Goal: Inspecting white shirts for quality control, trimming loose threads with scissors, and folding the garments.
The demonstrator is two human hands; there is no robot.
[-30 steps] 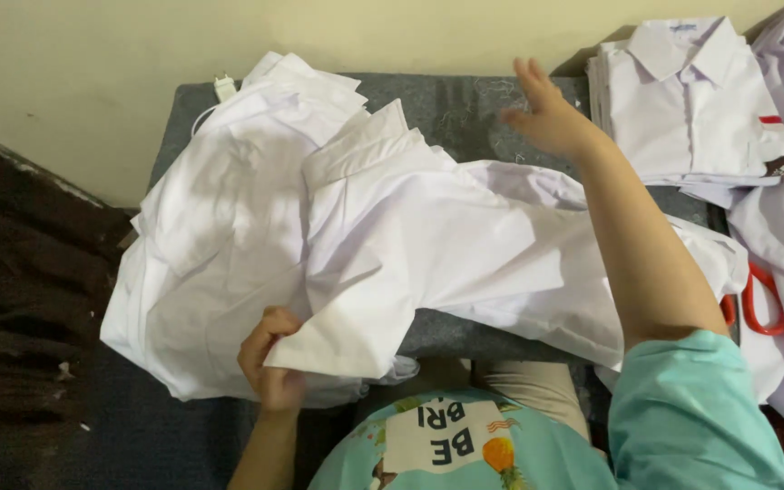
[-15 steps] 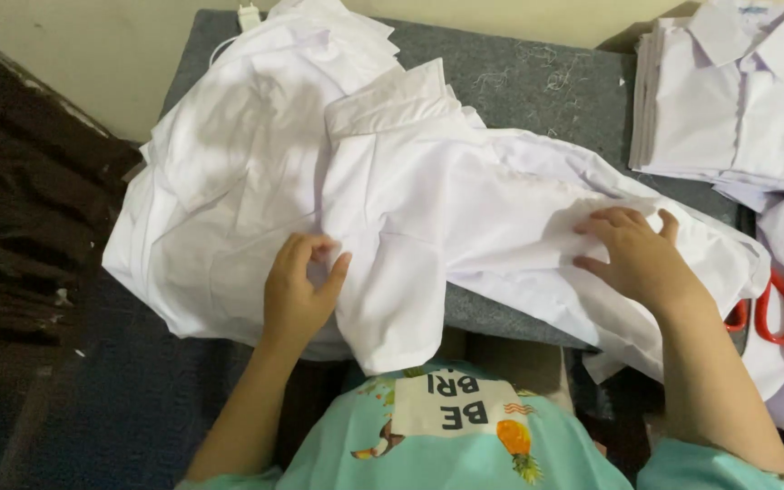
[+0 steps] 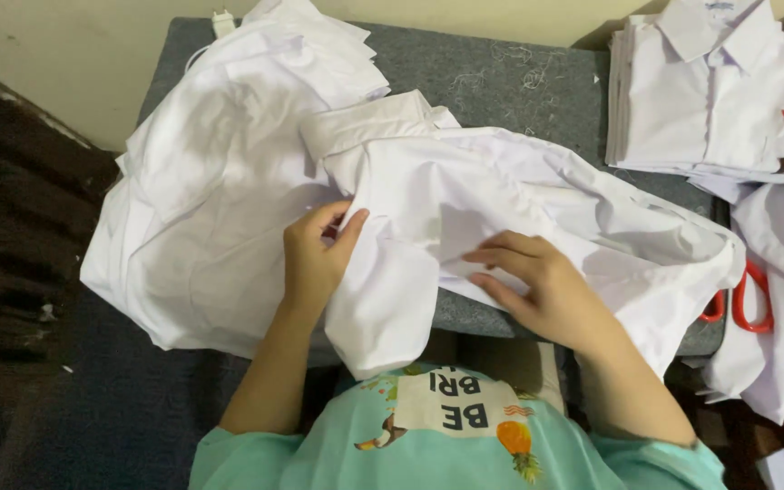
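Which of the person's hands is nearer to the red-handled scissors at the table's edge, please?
The right hand, flat on the spread white shirt, lies closer to the red-handled scissors. The left hand grips that shirt's fold farther away, toward the shirt pile.

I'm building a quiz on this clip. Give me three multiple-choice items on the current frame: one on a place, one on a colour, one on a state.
1. Where is the folded shirt stack?
A. Far right of the table
B. Near left corner
C. On the floor

2. What colour are the scissor handles?
A. Blue
B. Red
C. Black

3. How is the shirt under the hands?
A. Neatly folded
B. On a hanger
C. Spread out and crumpled

Answers:
1 A: the folded shirt stack lies at the far right of the table.
2 B: the scissor handles show red beside the cloth.
3 C: the shirt lies loose and creased, the left hand pinching an edge, the right hand flat on it.
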